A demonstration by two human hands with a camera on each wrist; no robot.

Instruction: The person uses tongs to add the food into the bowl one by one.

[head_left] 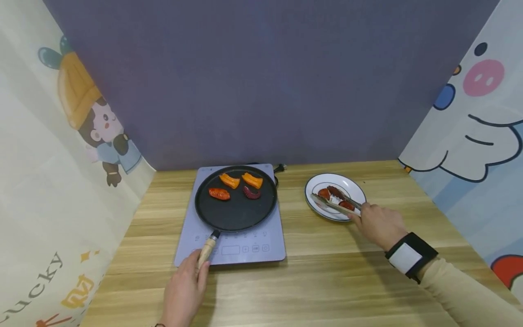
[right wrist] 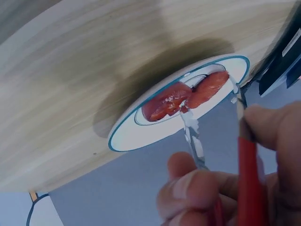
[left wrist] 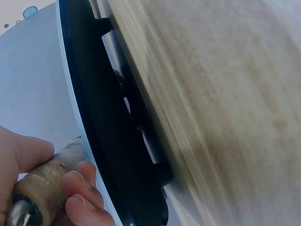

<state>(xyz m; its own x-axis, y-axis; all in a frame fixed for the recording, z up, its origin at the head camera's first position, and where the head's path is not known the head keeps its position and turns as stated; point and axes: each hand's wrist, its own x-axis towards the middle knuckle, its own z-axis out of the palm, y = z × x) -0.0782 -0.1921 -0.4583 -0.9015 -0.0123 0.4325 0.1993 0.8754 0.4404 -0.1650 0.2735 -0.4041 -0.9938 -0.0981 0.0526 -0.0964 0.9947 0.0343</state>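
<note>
My left hand [head_left: 185, 286] grips the wooden handle [head_left: 207, 249] of a flat black pan [head_left: 234, 217]. On the pan lie two orange curved pieces [head_left: 229, 180], a scored red sausage-like piece [head_left: 219, 194] and a dark purple tentacle-like piece [head_left: 251, 193]. My right hand [head_left: 382, 222] holds metal tongs [head_left: 332, 205] over a white plate [head_left: 355, 187]. Red handles show on the tongs in the right wrist view. There the tips stand apart, one on each side of a red food piece [right wrist: 207, 89]; another red piece [right wrist: 164, 101] lies beside it.
Under the pan is a pale induction cooker [head_left: 261, 254] with a touch panel. A black plug [head_left: 280, 168] lies behind it. A purple-grey panel [head_left: 265, 81] closes off the back of the wooden table [head_left: 310, 286], and printed cloths hang at both sides.
</note>
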